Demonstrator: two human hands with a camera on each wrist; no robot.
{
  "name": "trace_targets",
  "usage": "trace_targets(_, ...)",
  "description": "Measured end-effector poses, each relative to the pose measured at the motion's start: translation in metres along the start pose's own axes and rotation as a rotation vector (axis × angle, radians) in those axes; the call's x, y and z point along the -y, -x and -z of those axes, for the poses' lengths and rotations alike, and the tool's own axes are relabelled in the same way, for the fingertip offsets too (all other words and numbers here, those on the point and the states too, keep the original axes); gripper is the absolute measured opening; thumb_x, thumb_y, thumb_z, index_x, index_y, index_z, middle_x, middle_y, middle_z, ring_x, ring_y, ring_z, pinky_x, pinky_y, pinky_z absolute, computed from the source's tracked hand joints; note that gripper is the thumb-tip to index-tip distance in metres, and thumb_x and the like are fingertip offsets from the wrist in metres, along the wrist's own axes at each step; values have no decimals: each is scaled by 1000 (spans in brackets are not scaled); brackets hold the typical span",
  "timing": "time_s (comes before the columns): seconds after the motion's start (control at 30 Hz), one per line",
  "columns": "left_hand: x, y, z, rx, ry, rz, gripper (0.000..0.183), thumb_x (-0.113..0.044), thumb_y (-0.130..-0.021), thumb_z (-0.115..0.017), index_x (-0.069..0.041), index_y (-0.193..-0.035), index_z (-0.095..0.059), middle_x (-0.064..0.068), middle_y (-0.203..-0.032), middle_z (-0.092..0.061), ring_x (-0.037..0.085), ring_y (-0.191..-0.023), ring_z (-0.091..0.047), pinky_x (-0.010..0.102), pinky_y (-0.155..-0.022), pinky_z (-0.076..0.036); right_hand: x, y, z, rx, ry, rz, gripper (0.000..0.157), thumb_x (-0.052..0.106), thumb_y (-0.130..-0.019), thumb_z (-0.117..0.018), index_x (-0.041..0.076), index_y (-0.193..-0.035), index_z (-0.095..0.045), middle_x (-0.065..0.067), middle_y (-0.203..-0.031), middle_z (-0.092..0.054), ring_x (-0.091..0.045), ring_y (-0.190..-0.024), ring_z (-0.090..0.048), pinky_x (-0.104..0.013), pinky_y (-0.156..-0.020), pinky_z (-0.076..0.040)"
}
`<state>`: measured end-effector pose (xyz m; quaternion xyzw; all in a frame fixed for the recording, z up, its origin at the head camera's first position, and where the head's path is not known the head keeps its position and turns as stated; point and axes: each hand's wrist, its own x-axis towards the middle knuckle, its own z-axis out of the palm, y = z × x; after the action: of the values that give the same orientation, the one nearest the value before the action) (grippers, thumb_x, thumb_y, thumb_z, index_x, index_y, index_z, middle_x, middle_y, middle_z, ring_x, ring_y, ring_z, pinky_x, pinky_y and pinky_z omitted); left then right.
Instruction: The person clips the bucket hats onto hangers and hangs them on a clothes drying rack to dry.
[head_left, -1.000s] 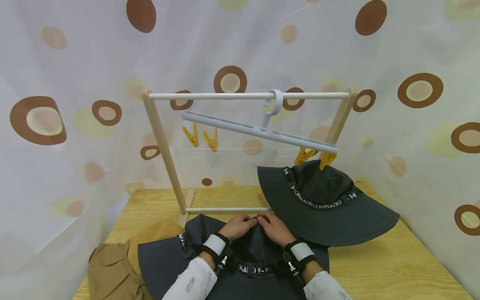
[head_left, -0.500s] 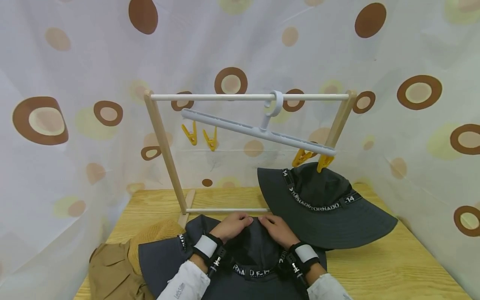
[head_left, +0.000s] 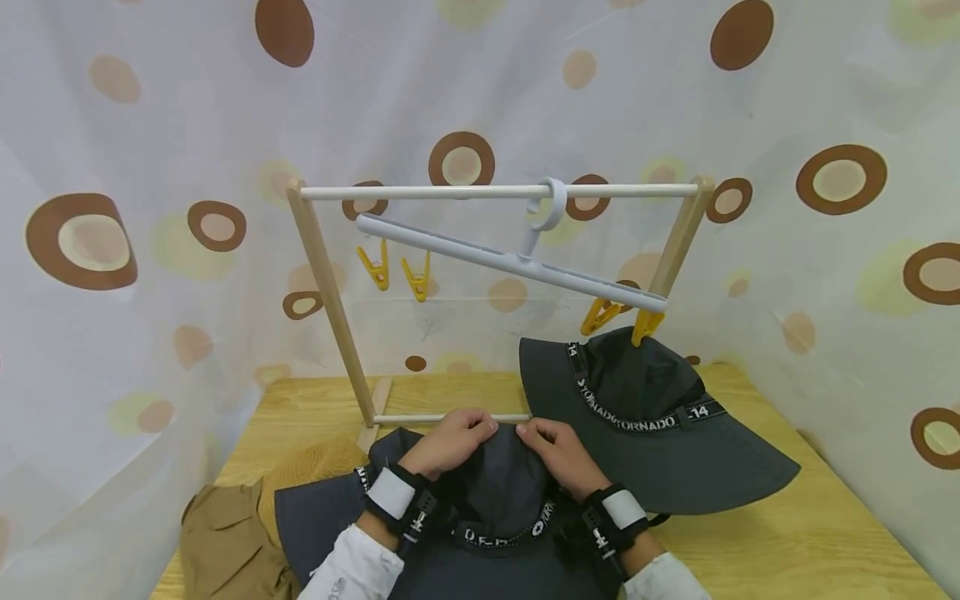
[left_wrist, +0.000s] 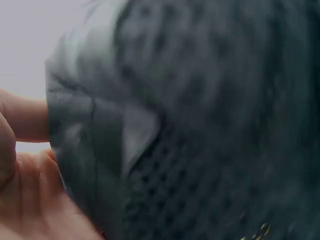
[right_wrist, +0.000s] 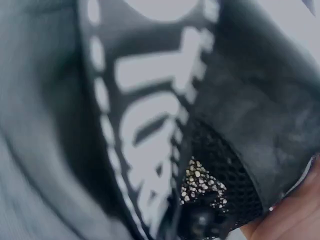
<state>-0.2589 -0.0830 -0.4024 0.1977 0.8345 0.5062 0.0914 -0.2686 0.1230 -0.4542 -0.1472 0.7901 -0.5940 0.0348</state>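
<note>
Left grip (head_left: 450,442) and right grip (head_left: 564,457) pinch a charcoal fabric bucket hat (head_left: 510,471), seemingly readying it; next, probably, lift toward V-shaped yellow plastic clips (head_left: 381,278) at eleven o'clock.

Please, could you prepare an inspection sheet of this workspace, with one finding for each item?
Surface: table, light wood.
Job's things: held hat, dark; hung hat, dark, on a yellow clip at the lower, right end of the tilted hanger; hanger hooked on the rack; two left clips without a hat.
Clutter: brown fabric and yellow knit, at left.
Hands: left hand and right hand pinch the held hat's crown.
Cables: nothing seen for certain; wrist straps carry dark parts with metal pieces.
Surroundings: spotted white sheet behind and at both sides.
</note>
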Motion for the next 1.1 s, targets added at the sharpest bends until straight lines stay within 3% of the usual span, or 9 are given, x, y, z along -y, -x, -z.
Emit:
trace_targets(0.43,-24,21,26,3,-121,-93,24,-18,-103,-50,-4,-95,-68,7,-86,-61,13,-72,-50,26,-68,-39,26,11,-7,41,-107,90,33,23,-103,-54,-6,-87,-58,7,-71,-45,-6,-65,-47,-23,-64,-40)
trace_targets(0.67,-49,38,37,-31,-233,-136,19,-20,-101,-54,-11,-96,-70,5,-92,-67,11,-76,-54,25,-71,-42,42,21,-9,80,-138,243,29,19,-104,-51,-3,-85,-55,8,-74,-46,-6,-69,-48,-27,-65,-41)
trace_targets(0.83,-62,50,47,-11,-239,-183,18,-21,-102,-54,-13,-97,-69,3,-93,-66,11,-78,-54,25,-73,-43,60,30,-9,94,-143,338,24,15,-104,-50,-2,-88,-57,8,-76,-47,-7,-70,-49,-28,-65,-43)
trace_targets(1.1,-70,59,57,26,-170,-228,18,-21,-102,-55,-11,-100,-70,4,-93,-65,10,-80,-56,23,-75,-44,84,40,-8,64,-91,379,21,13,-103,-51,2,-87,-59,8,-73,-46,-6,-66,-49,-27,-61,-43)
